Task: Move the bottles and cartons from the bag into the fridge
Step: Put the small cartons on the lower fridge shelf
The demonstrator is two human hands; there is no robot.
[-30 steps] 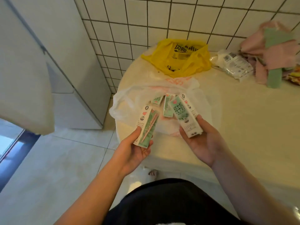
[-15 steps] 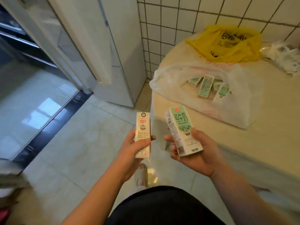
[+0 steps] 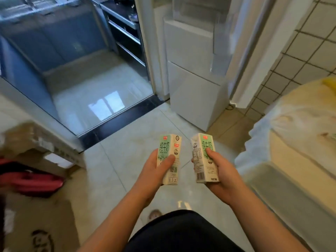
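Observation:
My left hand (image 3: 154,171) grips a white and green milk carton (image 3: 168,148), held upright over the floor. A second milk carton (image 3: 204,153) of the same kind stands upright in my right hand (image 3: 221,173). The two cartons are side by side, a short gap apart. The white fridge (image 3: 192,70) stands ahead with its door (image 3: 223,33) swung open. At the right edge the white plastic bag (image 3: 298,113) lies on the round table (image 3: 298,157); what it holds is hidden from here.
A doorway with a dark threshold (image 3: 116,122) opens to another room at the upper left. A cardboard box (image 3: 36,148) and a red item (image 3: 27,177) sit on the floor at the left. Tiled wall (image 3: 305,51) rises behind the table. A yellow bag (image 3: 329,82) peeks in at the right.
My view has turned left, away from the table and toward the fridge. Both hands still carry their cartons, now held upright. The bag has slid to the right edge.

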